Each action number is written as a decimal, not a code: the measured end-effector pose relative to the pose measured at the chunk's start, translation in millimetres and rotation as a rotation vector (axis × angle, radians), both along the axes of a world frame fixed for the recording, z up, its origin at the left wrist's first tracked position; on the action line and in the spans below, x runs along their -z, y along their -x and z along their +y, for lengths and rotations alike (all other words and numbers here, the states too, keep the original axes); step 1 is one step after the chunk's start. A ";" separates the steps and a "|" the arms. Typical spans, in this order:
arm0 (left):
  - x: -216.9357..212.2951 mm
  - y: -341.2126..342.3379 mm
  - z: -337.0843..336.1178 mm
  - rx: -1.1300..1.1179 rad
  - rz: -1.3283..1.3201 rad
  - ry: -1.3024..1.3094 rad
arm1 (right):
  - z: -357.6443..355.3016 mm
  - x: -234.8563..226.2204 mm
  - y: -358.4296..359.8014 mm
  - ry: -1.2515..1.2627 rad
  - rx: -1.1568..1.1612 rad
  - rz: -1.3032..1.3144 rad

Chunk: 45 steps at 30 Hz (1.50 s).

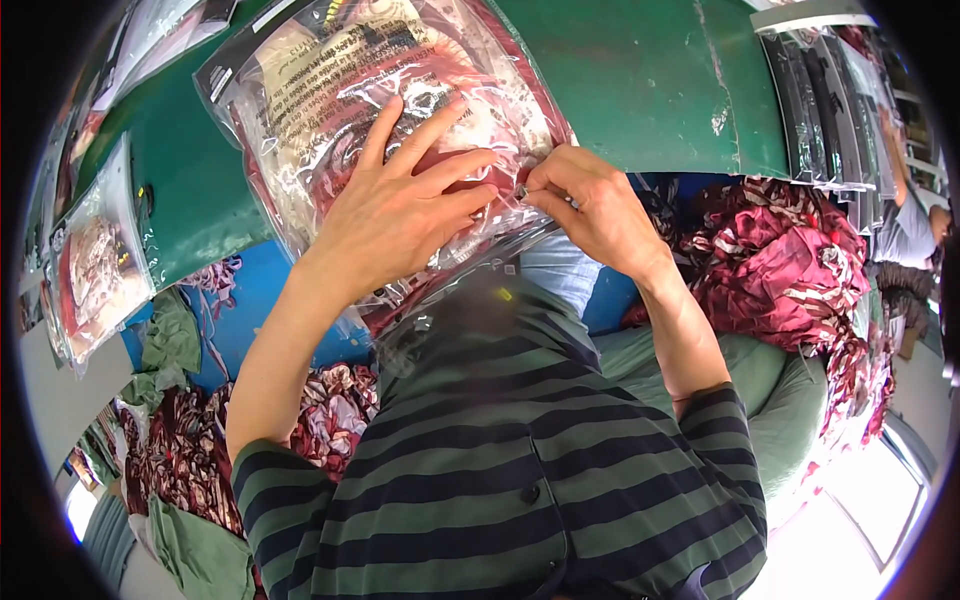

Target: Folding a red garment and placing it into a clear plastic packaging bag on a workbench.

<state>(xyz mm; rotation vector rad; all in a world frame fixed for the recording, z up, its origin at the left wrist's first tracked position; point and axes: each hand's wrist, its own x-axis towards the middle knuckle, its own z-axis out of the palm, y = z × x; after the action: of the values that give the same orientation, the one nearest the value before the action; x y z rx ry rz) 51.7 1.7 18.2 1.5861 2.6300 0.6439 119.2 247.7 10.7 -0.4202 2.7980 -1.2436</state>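
The clear plastic bag (340, 120), with folded floral cloth (490, 75) in red and cream inside, lay at the near edge of the green tabletop (650, 90), in front of the person. Its near end hung past the table toward the striped shirt (480, 430), probably so that its border lay within easy reach of both hands.

The left hand (400, 215) was spread open, palm down across the bag's near half, gripping nothing. Its splayed fingers seemed meant to keep the slippery film flat and stop the contents from sliding. The right hand (590, 205) was curled at the bag's near right edge, thumb and forefinger nearly meeting in a pinch; whether they had a fold of film or a small fastener between them, I could not tell. The 2 hands worked close together, which likely let 1 steady the film while the other handled its edge.

At the far right, a row of packed bags (830, 110) stood apart from the hands, presumably for order. Another filled bag (100, 240) lay at the left. Crumpled red fabric (780, 265) was heaped to the right, below tabletop level.
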 end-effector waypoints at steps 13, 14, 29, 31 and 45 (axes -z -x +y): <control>15.4 -0.2 -4.2 -0.015 -0.047 -0.054 | -13.4 8.6 4.3 -0.044 0.104 -0.009; 16.6 0.2 -3.9 -0.011 -0.055 -0.058 | -14.6 7.7 5.1 -0.048 0.109 -0.017; 26.7 -0.4 0.3 0.004 0.048 -0.129 | -19.3 26.0 -2.6 -0.152 0.225 0.158; 26.4 -1.6 0.8 0.004 0.092 -0.112 | -17.4 22.9 -1.7 -0.143 0.230 0.073; 15.5 -41.0 -64.1 -0.699 -0.017 -0.754 | -31.0 -15.4 -19.7 -0.501 0.145 0.308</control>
<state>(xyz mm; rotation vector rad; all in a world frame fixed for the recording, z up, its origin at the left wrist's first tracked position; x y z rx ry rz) 92.7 -62.4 2.6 0.5954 3.0866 1.8177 138.9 216.6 26.2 -0.4044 3.2991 -0.4788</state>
